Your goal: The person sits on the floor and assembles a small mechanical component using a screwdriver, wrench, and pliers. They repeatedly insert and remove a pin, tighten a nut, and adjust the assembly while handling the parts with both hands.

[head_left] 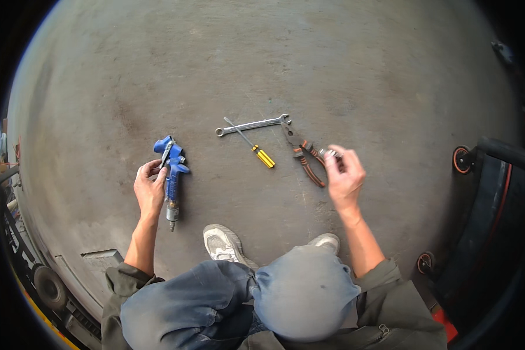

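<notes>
My left hand (150, 188) is closed on a slim metal tool (167, 153), held beside and partly over a blue air tool (172, 181) with a metal fitting at its near end. The tool's exact kind is hard to make out. Toward the right, my right hand (345, 175) pinches a small shiny metal piece (325, 153), blurred and mostly hidden by the fingers. Close to that hand lie pliers (305, 153) with orange and black handles. Farther off, a combination wrench (254, 125) touches or nearly touches the pliers' tip, and a yellow-handled screwdriver (261, 155) lies against it.
All this rests on a grey concrete floor (157, 76). My shoes (223, 244) stand near the tools. Along the right edge is a dark wheeled frame with a caster (462, 159). Equipment with a round wheel (50, 287) lines the lower left.
</notes>
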{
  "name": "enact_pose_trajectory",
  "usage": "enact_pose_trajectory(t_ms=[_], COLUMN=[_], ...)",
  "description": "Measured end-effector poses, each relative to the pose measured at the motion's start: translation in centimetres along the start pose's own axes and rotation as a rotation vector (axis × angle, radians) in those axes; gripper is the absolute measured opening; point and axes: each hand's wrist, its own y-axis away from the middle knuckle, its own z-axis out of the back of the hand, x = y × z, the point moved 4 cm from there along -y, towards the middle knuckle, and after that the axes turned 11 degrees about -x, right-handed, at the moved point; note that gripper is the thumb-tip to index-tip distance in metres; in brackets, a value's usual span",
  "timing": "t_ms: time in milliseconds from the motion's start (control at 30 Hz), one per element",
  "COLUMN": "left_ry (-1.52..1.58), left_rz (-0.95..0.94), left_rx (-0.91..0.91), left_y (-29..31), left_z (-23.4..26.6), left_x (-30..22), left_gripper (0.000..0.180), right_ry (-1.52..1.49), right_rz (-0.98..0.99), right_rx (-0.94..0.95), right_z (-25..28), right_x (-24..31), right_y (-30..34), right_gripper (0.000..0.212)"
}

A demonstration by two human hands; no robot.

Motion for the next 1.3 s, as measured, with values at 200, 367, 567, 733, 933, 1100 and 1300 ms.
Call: enact_pose_trajectory(t_ms=[200,367,567,733,933,1100,1300], left_ry=[0.088,0.163,0.306,0.356,0.37,0.419,0.416], left_rz=[0.072,0.095,0.2,0.223,0.21,0.255,0.199], left_rx=[0.072,0.05,0.101,0.08,0.128,0.055,0.119], left_y=[0.3,-0.9,0.3,-0.3,-0.3,-1.4,-1.2], left_z=[-0.2,0.0,0.3,0.8,0.5,1.1,0.9], left_x=[-0.8,-0.1,-0.9,-0.8,-3.2,-2.2,-5.0], left_gripper=[0.03,0.033,0.035,0.036,0.04,0.039,0.04], right_ry=[0.042,0.102,0.082,0.028,0.073,-0.023,0.041], right_rz=[0.245,0.18,0.272,0.235,0.285,0.242,0.328], right_rx=[-0.111,0.07,-0.068,0.003,-0.063,0.005,-0.038], right_z=[-0.6,-3.1,-2.1,-2.6,-1.9,-3.1,-3.5], right_x=[-3.5,-7.2,-5.9,-6.8,-5.6,-6.4,-7.7], right_y=[-4.4,-3.9,-4.3,-3.8,-3.6,-4.0,-3.8], right_gripper=[0.015,0.015,0.012,0.012,0.014,0.015,0.017])
